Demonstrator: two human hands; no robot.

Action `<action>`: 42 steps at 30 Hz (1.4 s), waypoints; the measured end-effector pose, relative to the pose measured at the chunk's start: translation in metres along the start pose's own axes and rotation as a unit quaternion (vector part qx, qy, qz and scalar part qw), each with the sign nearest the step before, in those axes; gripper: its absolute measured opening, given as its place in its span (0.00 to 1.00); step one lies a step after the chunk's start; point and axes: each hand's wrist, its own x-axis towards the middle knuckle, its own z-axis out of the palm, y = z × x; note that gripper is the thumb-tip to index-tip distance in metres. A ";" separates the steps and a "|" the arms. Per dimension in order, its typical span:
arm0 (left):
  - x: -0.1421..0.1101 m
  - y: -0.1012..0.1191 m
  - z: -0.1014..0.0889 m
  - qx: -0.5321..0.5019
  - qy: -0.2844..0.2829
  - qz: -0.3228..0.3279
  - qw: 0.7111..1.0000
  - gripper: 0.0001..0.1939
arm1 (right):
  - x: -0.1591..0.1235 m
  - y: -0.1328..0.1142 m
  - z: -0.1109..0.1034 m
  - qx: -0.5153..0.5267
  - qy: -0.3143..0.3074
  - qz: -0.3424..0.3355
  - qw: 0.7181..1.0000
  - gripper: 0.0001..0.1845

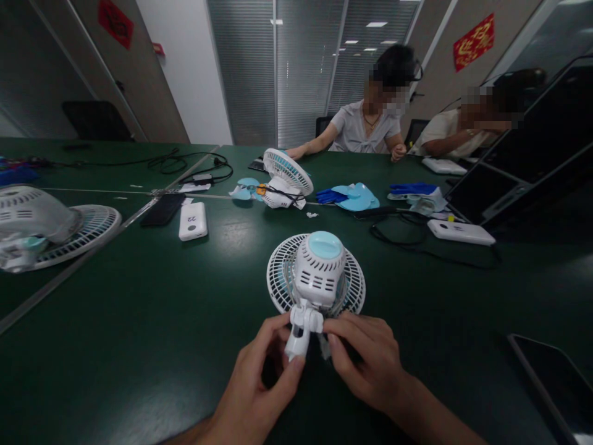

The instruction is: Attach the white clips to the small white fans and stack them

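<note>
In front of me a small white fan (pixel 319 272) with a light-blue cap on its motor housing lies grille-down on the green table (pixel 185 315). Its jointed white clip stand (pixel 300 330) points toward me. My left hand (pixel 259 371) grips this stand from the left, with the thumb near its lower end and the fingers curled behind. From the other side my right hand (pixel 370 358) pinches at the joint near the housing. Whatever small part may lie between those right fingertips is hidden.
A second fan (pixel 285 182) lies farther back, beside blue fan blades (pixel 356 196). Another fan (pixel 55 228) rests at the left. White power banks (pixel 193 221), cables and a phone (pixel 551 383) lie around. Two people (pixel 365 123) sit across the table. A black case (pixel 519 148) stands right.
</note>
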 end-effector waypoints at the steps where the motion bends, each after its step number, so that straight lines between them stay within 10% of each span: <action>1: 0.000 0.001 0.000 -0.001 0.001 -0.001 1.000 0.22 | -0.001 -0.002 -0.001 0.006 -0.004 -0.009 1.000 0.10; 42: -0.001 -0.003 0.000 -0.005 -0.002 -0.003 1.000 0.21 | -0.001 -0.004 0.002 0.021 -0.010 0.030 0.999 0.20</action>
